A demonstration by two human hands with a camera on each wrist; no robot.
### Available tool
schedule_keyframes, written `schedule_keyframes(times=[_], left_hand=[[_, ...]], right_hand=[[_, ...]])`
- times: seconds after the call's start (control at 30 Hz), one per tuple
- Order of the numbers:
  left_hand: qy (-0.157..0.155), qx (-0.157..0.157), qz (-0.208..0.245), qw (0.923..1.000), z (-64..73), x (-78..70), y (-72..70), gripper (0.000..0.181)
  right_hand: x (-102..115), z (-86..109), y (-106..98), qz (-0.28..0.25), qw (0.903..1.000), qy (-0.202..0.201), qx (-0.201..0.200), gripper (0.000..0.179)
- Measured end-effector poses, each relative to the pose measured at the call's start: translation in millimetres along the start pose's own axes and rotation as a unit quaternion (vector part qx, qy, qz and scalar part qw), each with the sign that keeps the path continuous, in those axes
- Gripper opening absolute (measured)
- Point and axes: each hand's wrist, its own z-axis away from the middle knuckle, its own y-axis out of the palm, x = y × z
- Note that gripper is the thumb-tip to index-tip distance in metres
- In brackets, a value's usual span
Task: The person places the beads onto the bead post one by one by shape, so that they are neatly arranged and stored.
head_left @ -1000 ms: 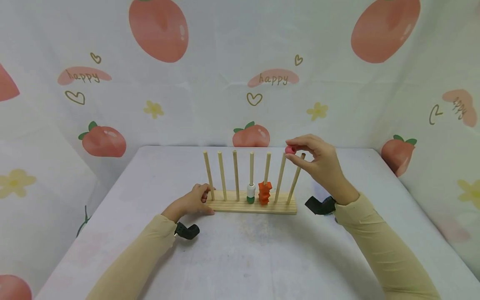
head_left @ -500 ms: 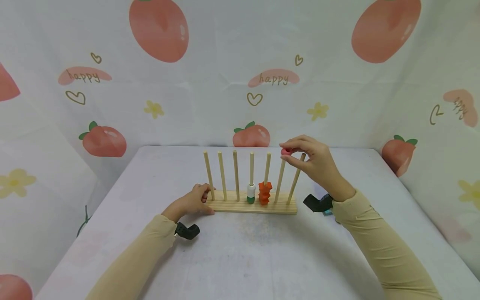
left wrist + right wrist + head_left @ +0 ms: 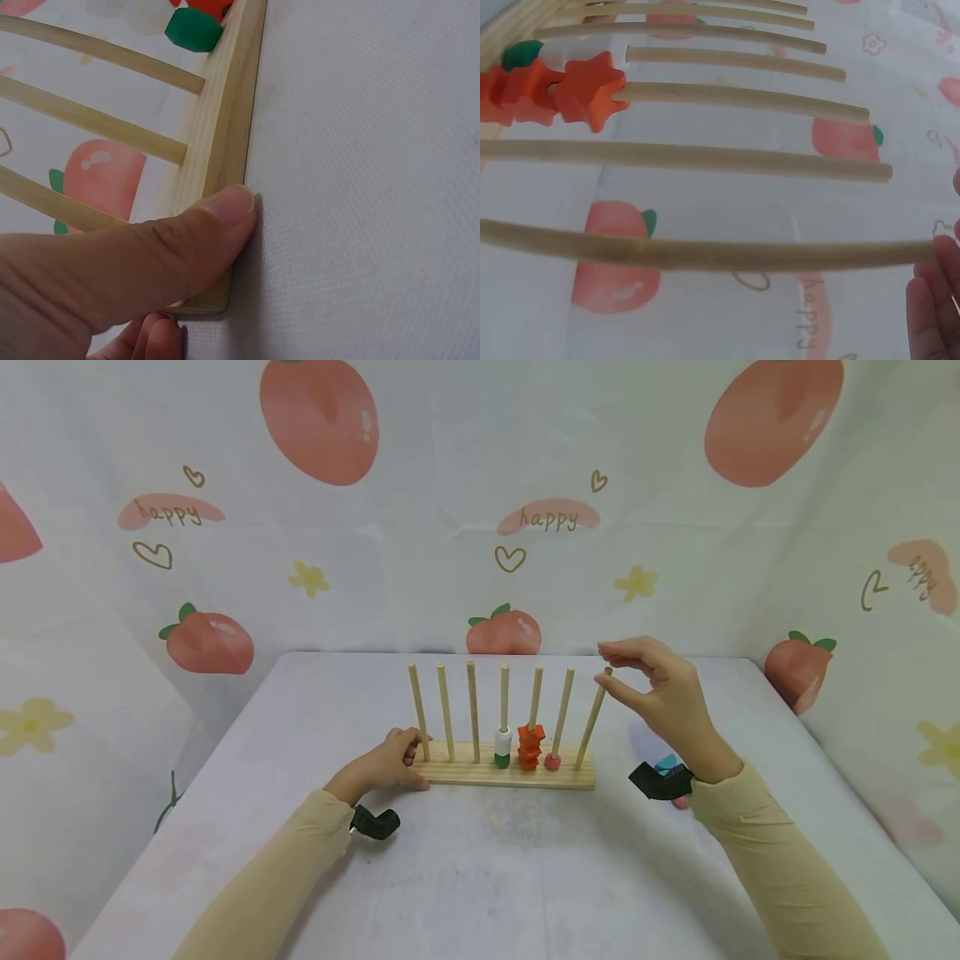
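A wooden peg board [image 3: 457, 772] with several upright pegs stands on the table. My left hand [image 3: 386, 760] grips its left end. In the left wrist view the thumb [image 3: 187, 240] presses the front edge while fingers curl behind. A small pink bead [image 3: 552, 762] sits at the foot of the second peg from the right. Beside it, orange star beads [image 3: 529, 747] are stacked on one peg. A white bead [image 3: 502, 740] rests over a green bead [image 3: 502, 760] on the middle peg. My right hand [image 3: 660, 693] holds nothing, thumb and fingers apart around the rightmost peg's top.
Blue pieces [image 3: 666, 765] and a pinkish piece [image 3: 681, 802] lie on the table by the right wrist, partly hidden by its black camera mount [image 3: 660, 782]. A white fruit-print cloth [image 3: 420, 560] hangs behind the table.
My right hand has let go of the pink bead over the second peg from the right, and the bead has dropped to the base. That hand has then moved right. My left hand stays put.
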Motion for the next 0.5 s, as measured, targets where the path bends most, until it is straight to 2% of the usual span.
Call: schedule_keyframes(times=[0.3,0.5], left_hand=[[0.006,0.000,-0.003,1.0000,-0.7,1.4,0.3,0.066],[0.009,-0.001,-0.003,1.0000,-0.3,1.1,-0.2,0.062]], right_hand=[[-1.7,29.4,-21.6,0.049,0.9985,0.019,-0.015,0.047],[-2.2,51.8,-33.2,0.111,0.9927,0.048,-0.008,0.052]])
